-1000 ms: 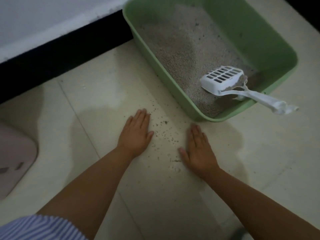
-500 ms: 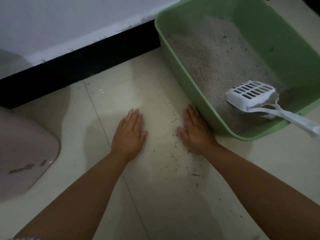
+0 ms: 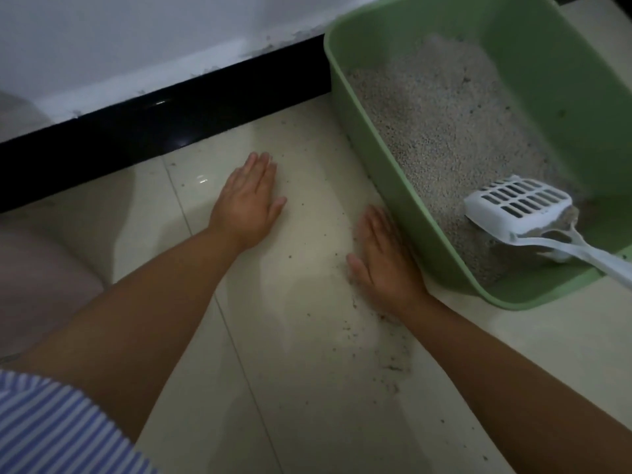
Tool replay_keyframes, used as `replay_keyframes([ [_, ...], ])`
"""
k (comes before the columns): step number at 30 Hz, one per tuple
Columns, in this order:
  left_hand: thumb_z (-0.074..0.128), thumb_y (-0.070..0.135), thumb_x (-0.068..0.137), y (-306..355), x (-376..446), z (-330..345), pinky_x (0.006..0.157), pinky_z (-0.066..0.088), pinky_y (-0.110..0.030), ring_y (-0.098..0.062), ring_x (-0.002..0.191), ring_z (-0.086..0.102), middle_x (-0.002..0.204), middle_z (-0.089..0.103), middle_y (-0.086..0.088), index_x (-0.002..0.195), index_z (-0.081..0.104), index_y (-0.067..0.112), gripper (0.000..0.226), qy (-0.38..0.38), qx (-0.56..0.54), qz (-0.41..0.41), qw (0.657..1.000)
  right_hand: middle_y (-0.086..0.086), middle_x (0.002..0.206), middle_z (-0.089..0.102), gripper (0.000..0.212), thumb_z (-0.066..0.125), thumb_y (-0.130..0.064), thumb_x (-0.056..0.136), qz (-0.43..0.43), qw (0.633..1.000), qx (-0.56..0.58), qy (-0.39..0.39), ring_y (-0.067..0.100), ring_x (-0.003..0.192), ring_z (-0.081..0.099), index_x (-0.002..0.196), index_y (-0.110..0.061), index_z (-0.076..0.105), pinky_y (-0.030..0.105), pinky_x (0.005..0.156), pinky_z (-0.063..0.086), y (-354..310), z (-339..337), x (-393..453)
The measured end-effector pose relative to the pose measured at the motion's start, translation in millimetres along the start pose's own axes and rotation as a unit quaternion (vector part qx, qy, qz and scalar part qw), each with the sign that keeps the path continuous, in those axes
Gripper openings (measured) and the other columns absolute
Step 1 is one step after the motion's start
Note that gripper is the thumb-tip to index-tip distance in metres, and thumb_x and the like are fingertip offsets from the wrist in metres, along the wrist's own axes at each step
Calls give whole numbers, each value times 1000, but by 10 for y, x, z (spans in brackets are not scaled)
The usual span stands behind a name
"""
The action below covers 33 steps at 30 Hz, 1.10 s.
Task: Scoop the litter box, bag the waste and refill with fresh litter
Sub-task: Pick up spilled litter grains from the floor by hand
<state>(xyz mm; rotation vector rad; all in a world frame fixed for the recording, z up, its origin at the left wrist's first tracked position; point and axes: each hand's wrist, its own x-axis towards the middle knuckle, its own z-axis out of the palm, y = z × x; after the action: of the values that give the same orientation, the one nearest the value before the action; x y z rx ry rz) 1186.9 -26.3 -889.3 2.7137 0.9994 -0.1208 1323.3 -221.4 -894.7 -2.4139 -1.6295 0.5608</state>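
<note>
Litter box, a green plastic tub, sat on the tiled floor at the right, its far corner up against the black skirting board. Far left of both grips, a pinkish object lay at the edge of view, too cut off to identify, and a blue-striped sleeve showed at the lower left. The left hand lay flat on the tile with fingers straight and together, released and holding nothing. Between the two hands and below the right one, dark scattered grains speckled the floor. The right hand also lay flat with straight fingers, released, its outer edge just beside the box's near wall; whether it touched the wall could not be told. Right of that hand, inside the box, grey litter covered the bottom. A white slotted scoop rested in the box's near right corner, some litter in its bowl, handle leaning out over the rim.
</note>
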Motion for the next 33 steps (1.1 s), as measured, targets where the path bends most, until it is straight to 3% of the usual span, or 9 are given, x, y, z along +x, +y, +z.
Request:
replay_keyframes([
  [3,30,38,99,-17,195,7,116,1,-31,-23,146,0,157,5,-12,148,13,3,62,2,-3,2,1000,7,157,3,87,-1,-57,76,13,1000,-20,6,6,137,-10,148,-9,8,17,106,-17,25,81,44],
  [7,33,35,99,-18,433,30,116,2,-30,-21,146,0,157,4,-11,149,9,5,63,-30,6,9,999,15,148,34,72,21,-48,87,26,999,-40,18,25,139,27,139,-2,36,23,109,-1,47,134,28],
  [13,18,44,92,-14,584,121,116,5,-36,-25,145,8,156,12,-15,147,18,2,69,-18,8,58,998,16,148,34,71,23,-47,87,18,999,-19,25,28,138,30,139,0,35,27,110,2,61,140,64],
  [17,7,48,86,8,468,153,115,9,-38,-30,143,16,153,19,-18,145,24,0,79,-40,20,142,989,19,142,42,67,27,-43,87,19,999,-22,20,32,133,38,134,3,43,30,109,9,63,156,72],
  [20,22,40,92,125,199,254,109,21,-39,-42,131,38,141,39,-27,135,41,-8,67,-37,22,215,976,17,146,36,70,18,-42,87,17,999,-11,31,31,137,32,138,1,39,26,110,2,52,129,87],
  [23,13,41,100,238,-190,373,101,23,-36,-41,117,54,129,54,-25,124,54,-8,69,-20,33,268,962,11,154,21,80,2,-47,81,15,1000,5,23,23,144,16,144,-4,25,21,111,-8,51,100,80],
  [28,10,41,100,463,-868,511,103,25,-33,-36,118,54,129,55,-22,129,49,-3,65,-47,-7,334,941,15,153,21,83,3,-52,82,-69,996,27,-53,25,143,17,143,-2,25,19,111,-4,168,6,-28],
  [31,14,40,101,491,-1103,469,104,27,-33,-31,125,44,131,52,-26,130,36,-1,56,-43,-73,299,951,14,152,23,81,10,-56,85,-112,989,34,-90,24,142,20,143,-2,26,24,112,4,199,-108,-183],
  [33,16,38,101,397,-1136,442,102,28,-35,-36,121,49,127,54,-29,128,43,-6,58,6,-86,223,971,13,152,24,69,18,-46,89,-106,990,43,-84,22,142,20,143,-3,26,21,111,5,137,-168,-197],
])
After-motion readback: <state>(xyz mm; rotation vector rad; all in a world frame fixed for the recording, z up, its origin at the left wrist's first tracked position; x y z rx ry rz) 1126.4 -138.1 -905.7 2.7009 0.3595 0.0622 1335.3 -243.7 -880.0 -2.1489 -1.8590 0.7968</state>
